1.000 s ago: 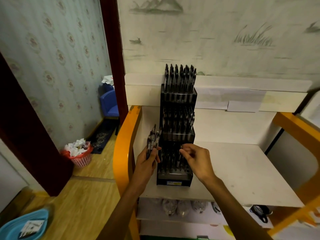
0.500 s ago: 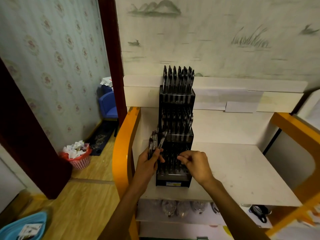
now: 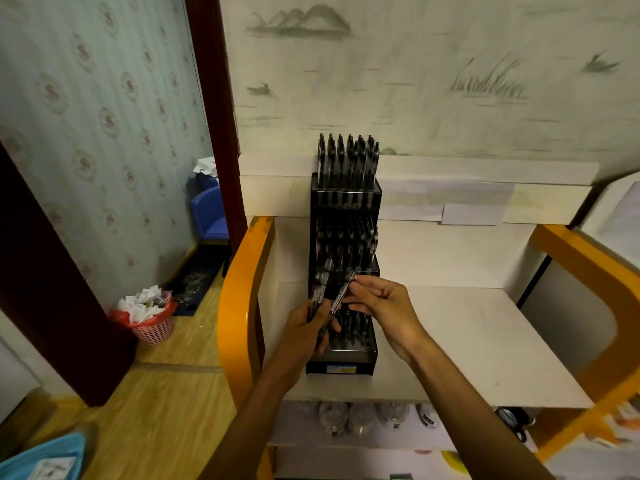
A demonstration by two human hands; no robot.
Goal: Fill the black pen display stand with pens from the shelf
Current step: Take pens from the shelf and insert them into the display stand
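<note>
One pen (image 3: 341, 294), tilted upright, was pinched by the right hand (image 3: 384, 306) above the stand (image 3: 343, 362); spare pens (image 3: 318, 292) were gripped by the left hand (image 3: 308, 327).

pink waste basket (image 3: 152, 328) of crumpled paper: lower left on wooden floor | blue chair (image 3: 210, 213): centre left, past doorway | light-blue tray (image 3: 41, 459): bottom-left corner

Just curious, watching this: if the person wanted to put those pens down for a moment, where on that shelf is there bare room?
The white shelf is bare right of the black pen display stand, out to the orange frame. Left of the stand only a narrow strip remains. In front of the stand both hands, left and right, crowd with pens.
</note>
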